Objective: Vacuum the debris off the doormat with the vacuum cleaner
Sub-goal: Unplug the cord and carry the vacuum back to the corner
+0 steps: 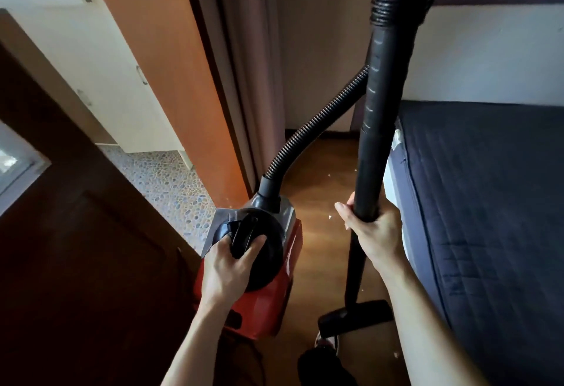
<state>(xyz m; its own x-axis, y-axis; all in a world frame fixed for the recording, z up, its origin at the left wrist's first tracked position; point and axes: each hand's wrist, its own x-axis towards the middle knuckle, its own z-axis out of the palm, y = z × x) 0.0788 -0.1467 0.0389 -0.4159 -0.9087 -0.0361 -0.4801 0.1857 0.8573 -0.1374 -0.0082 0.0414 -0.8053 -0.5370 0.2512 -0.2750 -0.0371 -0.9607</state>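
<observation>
Both arms are coming in from 6 o'clock. The left hand [227, 266] is gripping the black carry handle [242, 237] on top of the vacuum [274, 294], and the right hand [370, 230] is wrapping its fingers round the wand [377, 129] partway up.

The bed [488, 202] is taking up everything from 2 to 5 o'clock, and a dark door [76, 248] is filling 7 to 9. The red vacuum is sitting at about 6 o'clock between door and wand; I can't tell if it's off the floor [317, 196] or not. The wand is running from 1 o'clock down to the floor head [355, 315] at 5, which is resting by the bed edge. The hose [317, 129] is looping from the vacuum's front up behind the wand. White crumbs [329, 217] are lying on the wood near the right hand.

No doormat is showing anywhere, so I'm guessing this is just lugging the kit over.

Handling-wise, the body is looking like hard plastic with a motor inside, so probably the heavy bit, and that top handle is the spot to carry it by. The wand is rigid and likely light, fine to hold mid-shaft. The hose is going to flop and tug, so watch it isn't snagging the door.
</observation>
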